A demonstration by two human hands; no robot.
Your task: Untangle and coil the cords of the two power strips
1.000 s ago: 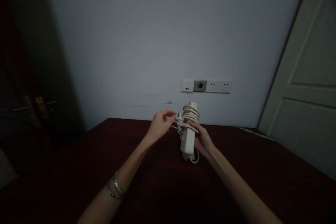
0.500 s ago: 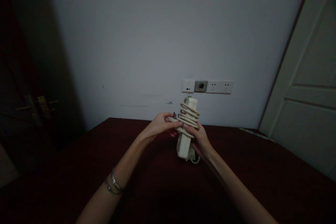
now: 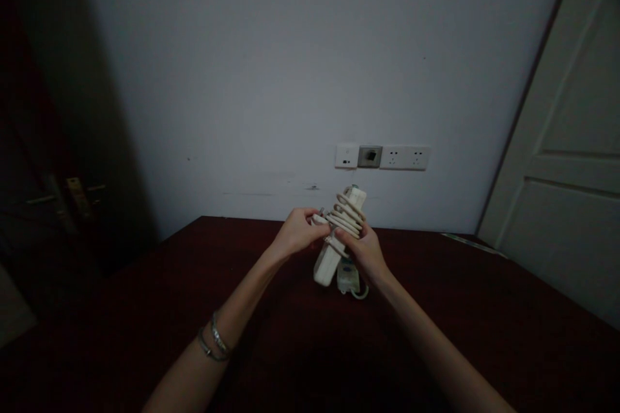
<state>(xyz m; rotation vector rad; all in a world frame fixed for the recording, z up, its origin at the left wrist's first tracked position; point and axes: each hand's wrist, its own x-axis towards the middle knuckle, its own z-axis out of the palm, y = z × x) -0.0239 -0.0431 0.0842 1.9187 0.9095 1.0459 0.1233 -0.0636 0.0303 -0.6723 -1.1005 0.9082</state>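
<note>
A white power strip (image 3: pixel 327 261) with its cable (image 3: pixel 347 213) coiled round its upper half is held tilted above a dark red table (image 3: pixel 145 310). My right hand (image 3: pixel 364 250) grips the strip's middle from the right. My left hand (image 3: pixel 296 232) pinches the plug end of the cable (image 3: pixel 318 217) at the strip's left side. A second pale device with a blue mark (image 3: pixel 347 274) lies on the table just under my right hand.
Wall sockets and a switch (image 3: pixel 382 157) are set in the white wall behind. A white door (image 3: pixel 562 161) stands at the right. At the far left is a dark door with a brass handle (image 3: pixel 72 197). Bracelets circle my left wrist (image 3: pixel 213 342).
The strip has tipped from upright to leaning right at the top. My left hand has closed in on the plug against the coil. The pale device beneath has come into sight.
</note>
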